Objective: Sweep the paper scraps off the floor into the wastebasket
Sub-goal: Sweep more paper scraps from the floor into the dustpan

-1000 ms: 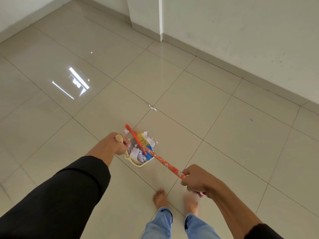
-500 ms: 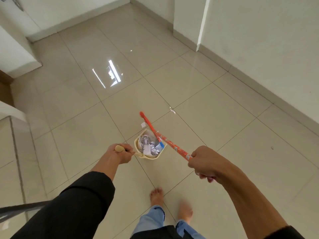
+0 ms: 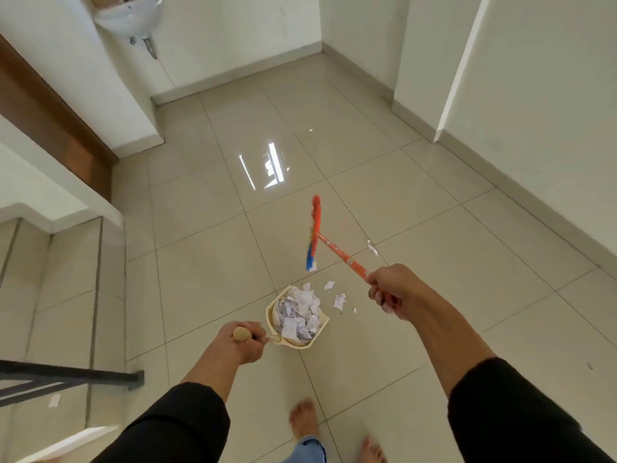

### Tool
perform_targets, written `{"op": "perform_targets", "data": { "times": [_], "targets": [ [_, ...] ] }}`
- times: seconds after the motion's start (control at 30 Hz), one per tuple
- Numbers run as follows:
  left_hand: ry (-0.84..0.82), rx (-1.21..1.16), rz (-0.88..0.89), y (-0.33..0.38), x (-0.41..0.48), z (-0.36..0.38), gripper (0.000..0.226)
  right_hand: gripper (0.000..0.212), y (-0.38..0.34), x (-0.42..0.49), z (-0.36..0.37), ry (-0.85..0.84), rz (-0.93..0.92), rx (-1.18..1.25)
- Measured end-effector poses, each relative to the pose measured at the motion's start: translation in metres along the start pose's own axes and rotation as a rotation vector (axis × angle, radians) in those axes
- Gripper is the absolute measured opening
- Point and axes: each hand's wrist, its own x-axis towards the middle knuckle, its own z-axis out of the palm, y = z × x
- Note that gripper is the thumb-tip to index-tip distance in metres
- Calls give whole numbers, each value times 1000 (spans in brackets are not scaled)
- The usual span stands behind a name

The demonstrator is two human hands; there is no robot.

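My left hand (image 3: 242, 340) grips the wooden handle of a cream dustpan (image 3: 273, 312), which is heaped with white paper scraps (image 3: 298, 312). My right hand (image 3: 392, 290) grips the orange handle of a small broom (image 3: 315, 228), whose head is lifted off the floor beyond the dustpan. A few loose scraps (image 3: 339, 300) lie on the tiles just right of the pan, and one more scrap (image 3: 372, 247) lies farther off near the broom handle. No wastebasket is in view.
Beige floor tiles run ahead. A staircase with a black railing (image 3: 66, 377) is at the left. A white wall basin (image 3: 130, 15) hangs at the top left. White walls and a pillar (image 3: 434, 78) border the right. My bare feet (image 3: 303, 421) stand below.
The view has swung left toward the stairs. The broom has lifted out of the dustpan and away from it, and a few scraps now lie on the floor beside the pan.
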Motion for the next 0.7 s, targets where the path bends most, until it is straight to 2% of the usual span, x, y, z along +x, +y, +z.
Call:
{"op": "perform_targets", "data": {
  "times": [0.1,0.23,0.37,0.53,0.7],
  "targets": [
    [-40,-88,12,-1,-8,-2,29,13,-3,44,39,-23,68,167],
    [34,-47,21,-2,-8,-13,33,15,12,70,64,-18,174,323],
    [47,-74,7,-6,-7,-18,38,22,34,51,35,21,225,449],
    [55,-84,-20,-14,1,-20,39,19,55,20,-17,-29,223,622],
    [79,-45,-25,-31,-7,-16,48,14,51,49,-34,-54,206,700]
  ]
}}
